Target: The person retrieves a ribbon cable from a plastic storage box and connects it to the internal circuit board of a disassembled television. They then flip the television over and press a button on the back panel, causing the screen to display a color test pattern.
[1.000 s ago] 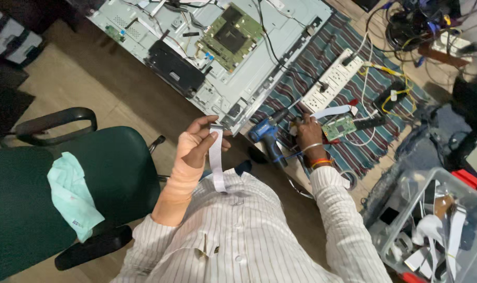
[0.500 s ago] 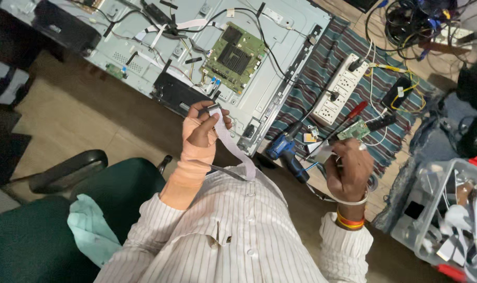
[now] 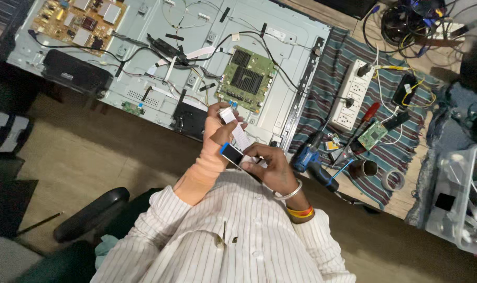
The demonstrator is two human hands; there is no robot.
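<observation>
My left hand [image 3: 215, 126], with a tan wrap around the wrist, pinches the upper end of a white flat ribbon cable [image 3: 239, 135]. My right hand [image 3: 267, 166] holds the cable's lower end, which has a blue and black tip [image 3: 231, 155]. Both hands hover in front of my chest, above the near edge of an opened flat-screen panel [image 3: 160, 47] lying back-side up. A green circuit board [image 3: 247, 78] sits on the panel just beyond my hands.
A yellow-brown power board [image 3: 78, 21] is at the panel's far left. On the striped mat [image 3: 390, 152] lie a white power strip [image 3: 354, 94], a blue drill [image 3: 309, 157], a red screwdriver [image 3: 367, 115], a small green board [image 3: 373, 135] and tape rolls [image 3: 393, 180]. A clear bin [image 3: 461, 199] stands right; a chair armrest [image 3: 91, 212] lower left.
My right hand has come up from the tools on the mat and taken the lower end of the ribbon cable. My view has swung left over the panel.
</observation>
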